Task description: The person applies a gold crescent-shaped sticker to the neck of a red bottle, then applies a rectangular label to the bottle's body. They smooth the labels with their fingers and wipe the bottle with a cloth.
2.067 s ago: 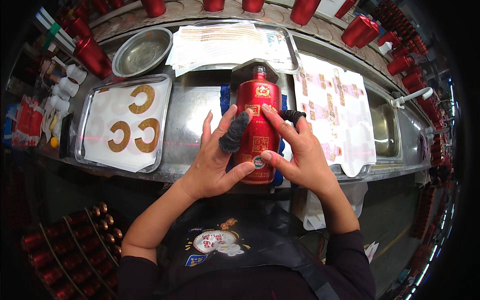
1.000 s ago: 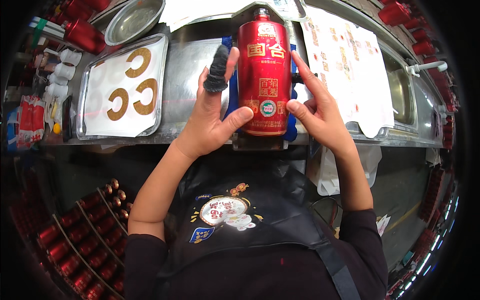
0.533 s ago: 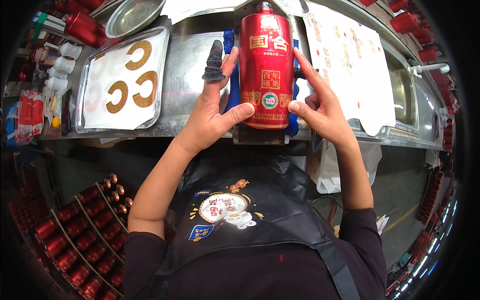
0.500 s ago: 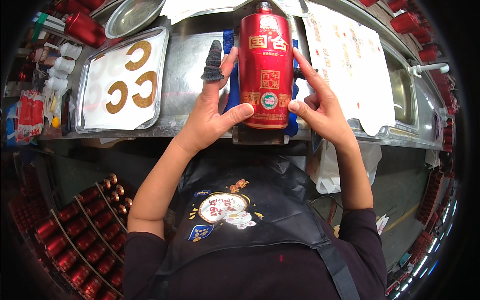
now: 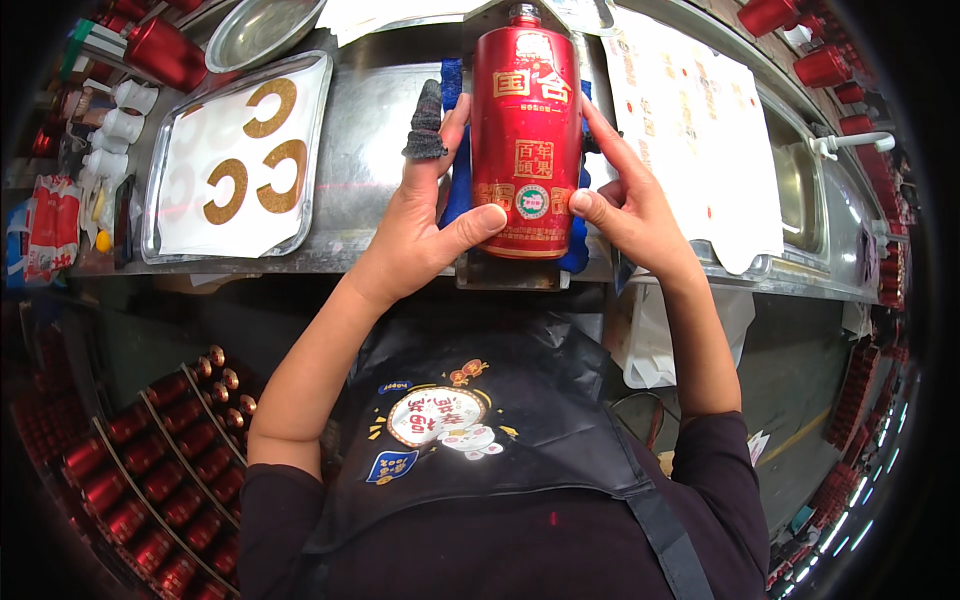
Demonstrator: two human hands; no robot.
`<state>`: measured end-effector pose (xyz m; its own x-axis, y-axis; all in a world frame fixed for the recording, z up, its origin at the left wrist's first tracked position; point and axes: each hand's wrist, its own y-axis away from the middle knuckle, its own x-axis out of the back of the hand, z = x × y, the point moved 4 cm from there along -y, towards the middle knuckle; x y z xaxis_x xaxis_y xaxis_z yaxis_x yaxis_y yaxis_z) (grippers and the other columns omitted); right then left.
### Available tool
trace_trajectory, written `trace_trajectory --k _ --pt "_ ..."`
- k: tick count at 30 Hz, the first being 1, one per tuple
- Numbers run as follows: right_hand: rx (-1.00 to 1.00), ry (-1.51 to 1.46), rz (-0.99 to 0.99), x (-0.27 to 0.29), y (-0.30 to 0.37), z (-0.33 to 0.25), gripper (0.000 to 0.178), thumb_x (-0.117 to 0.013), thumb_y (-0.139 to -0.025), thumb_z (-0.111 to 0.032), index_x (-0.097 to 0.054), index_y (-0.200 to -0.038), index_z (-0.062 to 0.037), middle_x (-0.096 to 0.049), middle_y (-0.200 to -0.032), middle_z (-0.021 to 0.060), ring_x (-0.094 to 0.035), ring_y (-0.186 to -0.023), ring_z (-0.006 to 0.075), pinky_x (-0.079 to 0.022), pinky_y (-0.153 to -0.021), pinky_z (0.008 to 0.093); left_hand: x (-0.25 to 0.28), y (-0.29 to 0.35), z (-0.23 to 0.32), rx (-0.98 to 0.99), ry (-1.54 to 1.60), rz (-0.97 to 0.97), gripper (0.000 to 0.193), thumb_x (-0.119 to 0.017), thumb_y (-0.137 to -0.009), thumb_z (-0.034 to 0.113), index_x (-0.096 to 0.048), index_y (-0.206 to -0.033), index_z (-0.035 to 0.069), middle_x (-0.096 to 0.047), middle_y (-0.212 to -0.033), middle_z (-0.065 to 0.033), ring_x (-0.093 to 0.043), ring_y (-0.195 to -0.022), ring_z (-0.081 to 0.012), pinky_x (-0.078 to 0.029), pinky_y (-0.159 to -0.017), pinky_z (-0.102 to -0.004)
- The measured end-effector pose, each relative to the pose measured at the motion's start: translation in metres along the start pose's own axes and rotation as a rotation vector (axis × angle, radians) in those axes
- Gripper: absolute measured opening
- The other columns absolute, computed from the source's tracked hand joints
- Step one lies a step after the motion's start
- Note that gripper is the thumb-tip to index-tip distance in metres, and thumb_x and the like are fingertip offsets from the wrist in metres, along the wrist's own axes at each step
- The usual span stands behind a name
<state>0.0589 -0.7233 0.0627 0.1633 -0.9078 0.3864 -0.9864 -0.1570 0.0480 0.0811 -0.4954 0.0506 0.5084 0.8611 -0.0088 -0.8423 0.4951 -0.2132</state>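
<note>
A glossy red bottle (image 5: 527, 140) with gold lettering, a round green-and-white emblem and a dark cap lies at the work surface, its neck pointing away from me. My left hand (image 5: 422, 225) grips its left side, the thumb pressed on the lower front edge. Dark knitted covering wraps one finger of that hand. On the opposite side my right hand (image 5: 645, 220) grips the bottle, thumb low at its edge and index finger along its flank. Blue cloth (image 5: 457, 190) shows beneath and beside the bottle. The fingers behind it are partly hidden.
At the left, a clear tray (image 5: 318, 130) bears a white sheet with gold C-shaped decals (image 5: 225, 192). A metal bowl (image 5: 260, 35) stands behind it. White decal sheets (image 5: 700, 150) lie at the right, before a sink (image 5: 800, 195) with a white tap. Racked red bottles (image 5: 160, 480) stand lower left.
The whole view has shifted slightly, so everything sits a little further left. Both hands keep nearly the same hold on the bottle.
</note>
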Motion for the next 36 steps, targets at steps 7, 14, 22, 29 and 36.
trace_trajectory --k 7,14,22,29,36 --pt "0.013 0.025 -0.001 0.001 0.002 -0.002 0.088 -0.075 -0.088 -0.045 -0.032 -0.16 -0.0206 -0.055 -0.11 0.0098 -0.047 -0.067 0.0078 -0.042 -0.057 0.0252 0.003 -0.002 0.001 0.011 -0.043 -0.011 0.099 -0.074 -0.091 0.039 -0.013 -0.16 0.005 -0.021 -0.164 -0.0183 -0.025 -0.15 -0.0294 -0.026 -0.121 -0.0425" --pt "-0.017 0.033 -0.003 -0.001 0.008 -0.007 0.092 -0.08 -0.084 -0.04 -0.032 -0.159 -0.0176 -0.048 -0.137 0.0104 -0.042 -0.06 0.0021 -0.039 -0.053 0.0206 0.004 -0.002 -0.001 0.016 -0.043 -0.017 0.095 -0.073 -0.092 0.037 -0.014 -0.16 0.003 -0.02 -0.165 -0.0188 -0.022 -0.152 -0.0291 -0.022 -0.122 -0.042" --pt "-0.018 0.019 -0.023 0.002 0.007 -0.009 0.094 -0.081 -0.082 -0.044 -0.033 -0.159 -0.0195 -0.056 -0.126 0.013 -0.049 -0.065 0.0066 -0.043 -0.056 0.0235 0.006 -0.002 -0.004 0.017 -0.037 -0.015 0.094 -0.072 -0.093 0.033 -0.013 -0.16 0.002 -0.02 -0.166 -0.0188 -0.021 -0.153 -0.0286 -0.021 -0.123 -0.0419" --pt "-0.029 0.012 0.05 -0.005 0.003 -0.006 0.087 -0.077 -0.087 -0.044 -0.036 -0.157 -0.0131 -0.055 -0.125 0.015 -0.059 -0.082 0.0119 -0.05 -0.065 0.0257 0.002 -0.001 -0.004 0.011 0.026 0.002 0.1 -0.075 -0.09 0.037 -0.012 -0.16 0.002 -0.02 -0.165 -0.02 -0.022 -0.152 -0.0295 -0.022 -0.122 -0.0428" --pt "0.029 -0.063 0.093 -0.007 0.002 -0.011 0.083 -0.076 -0.088 -0.042 -0.038 -0.156 -0.0117 -0.054 -0.122 0.0147 -0.056 -0.103 0.0182 -0.051 -0.076 0.0286 0.002 -0.003 -0.003 0.013 0.018 -0.007 0.103 -0.077 -0.088 0.036 -0.011 -0.159 0.001 -0.021 -0.164 -0.0206 -0.024 -0.151 -0.031 -0.021 -0.122 -0.0431"
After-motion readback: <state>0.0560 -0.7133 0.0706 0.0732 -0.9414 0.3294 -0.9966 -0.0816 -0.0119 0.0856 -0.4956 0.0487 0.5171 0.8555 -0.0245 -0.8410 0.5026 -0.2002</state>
